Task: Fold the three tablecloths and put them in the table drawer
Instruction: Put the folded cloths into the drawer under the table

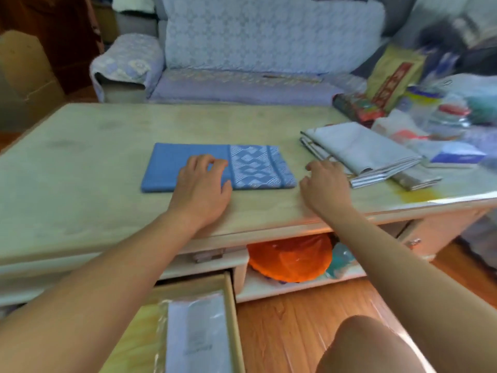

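- Pale marble-look bench (107, 157) filled the middle of the view, with a sofa (269, 41) in a lilac patterned cover behind it and wood floor (295, 327) in front.
- Blue tablecloth (166, 165), folded into a flat rectangle, lay near the centre of the bench; its right part carried a white diamond pattern.
- Left hand (201, 189) rested on the near edge of the blue tablecloth, fingers lightly bent with their tips on the fabric, nothing gripped.
- Right hand (322, 184) sat just right of the blue cloth, fingers loosely curled and holding nothing; fingertips reached the near corner of the grey-white folded tablecloths (360, 149). Could not tell whether they touched.
- Those grey-white cloths lay stacked on the right side of the bench, at an angle; the stack looked like two pieces, count uncertain.
- Clutter of packets, jars and plastic bags (430, 109) crowded the far right corner, blurred.
- Drawer (231, 319) under the bench's left side stood pulled open, holding a flat item in clear plastic wrap (196, 337).
- Orange plastic bag (290, 257) sat on the open shelf beneath the bench top.
- Bare knee (371, 345) showed at the lower right.
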Demonstrator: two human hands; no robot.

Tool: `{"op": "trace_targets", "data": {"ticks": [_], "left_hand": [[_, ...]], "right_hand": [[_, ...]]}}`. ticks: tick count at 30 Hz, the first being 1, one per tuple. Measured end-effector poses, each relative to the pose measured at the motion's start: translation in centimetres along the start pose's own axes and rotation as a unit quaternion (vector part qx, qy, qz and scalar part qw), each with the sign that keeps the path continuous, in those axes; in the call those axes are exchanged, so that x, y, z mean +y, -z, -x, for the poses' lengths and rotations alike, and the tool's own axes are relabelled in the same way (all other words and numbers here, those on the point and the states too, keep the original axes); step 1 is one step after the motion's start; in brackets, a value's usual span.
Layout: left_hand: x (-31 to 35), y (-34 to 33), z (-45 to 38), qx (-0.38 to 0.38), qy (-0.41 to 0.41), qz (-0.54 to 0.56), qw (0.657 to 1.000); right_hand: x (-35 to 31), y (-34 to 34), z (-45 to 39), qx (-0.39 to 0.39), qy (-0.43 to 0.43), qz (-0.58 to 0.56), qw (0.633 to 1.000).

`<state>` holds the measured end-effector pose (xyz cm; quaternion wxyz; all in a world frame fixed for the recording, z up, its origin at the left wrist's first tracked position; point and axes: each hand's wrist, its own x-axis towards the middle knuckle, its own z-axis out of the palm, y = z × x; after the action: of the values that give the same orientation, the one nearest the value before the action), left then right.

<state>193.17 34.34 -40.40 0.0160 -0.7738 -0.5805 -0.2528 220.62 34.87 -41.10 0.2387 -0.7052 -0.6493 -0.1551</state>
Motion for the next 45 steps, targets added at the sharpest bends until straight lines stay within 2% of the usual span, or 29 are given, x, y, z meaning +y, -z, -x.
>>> {"op": "trace_targets", "data": {"ticks": [3, 6, 9, 14, 17, 20, 25, 30, 39, 42, 44, 45], "left_hand": [[-0.6, -2.8, 0.0, -0.069, 0.003, -0.067, 0.995], [-0.8, -3.4, -0.1, -0.081, -0.002, -0.074, 0.994], [-0.9, -3.4, -0.1, -0.091, 0.004, -0.072, 0.993], [-0.7, -3.5, 0.3, -0.104, 0.007, -0.061, 0.993], [-0.6, -3.5, 0.7, -0.106, 0.006, -0.057, 0.993], [-0.7, -3.5, 0.9, -0.089, 0.005, -0.057, 0.994], [-0.3, -3.3, 1.2, -0.07, 0.009, -0.055, 0.996], [-0.1, -2.9, 1.3, -0.076, 0.015, -0.053, 0.996], [0.3, -2.2, 1.2, -0.117, 0.021, -0.028, 0.993], [0.4, -1.4, 0.8, -0.143, 0.069, 0.032, 0.987], [2.0, 0.4, -0.3, -0.132, 0.116, 0.17, 0.97], [3.2, 2.0, -1.1, -0.125, 0.134, 0.262, 0.947]], "right_hand": [[7.1, 0.3, -2.9, -0.091, -0.078, 0.128, 0.985], [10.9, 0.0, -4.8, -0.175, -0.093, 0.188, 0.962], [11.2, 0.4, -5.9, -0.222, -0.1, 0.192, 0.951], [9.3, 0.8, -7.5, -0.247, -0.032, 0.209, 0.946], [8.1, 0.6, -8.2, -0.25, -0.032, 0.237, 0.938], [8.3, -0.3, -7.7, -0.194, -0.038, 0.271, 0.942], [8.8, 0.8, -8.1, -0.154, 0.02, 0.313, 0.937], [8.3, 6.6, -11.2, -0.032, -0.009, 0.251, 0.967], [4.1, 16.4, -12.4, 0.093, -0.075, 0.198, 0.973], [1.4, 20.5, -13.8, 0.116, -0.08, 0.165, 0.976], [-1.1, 22.9, -14.7, 0.121, -0.074, 0.13, 0.981], [-2.5, 23.9, -15.1, 0.125, -0.067, 0.109, 0.984]]}}
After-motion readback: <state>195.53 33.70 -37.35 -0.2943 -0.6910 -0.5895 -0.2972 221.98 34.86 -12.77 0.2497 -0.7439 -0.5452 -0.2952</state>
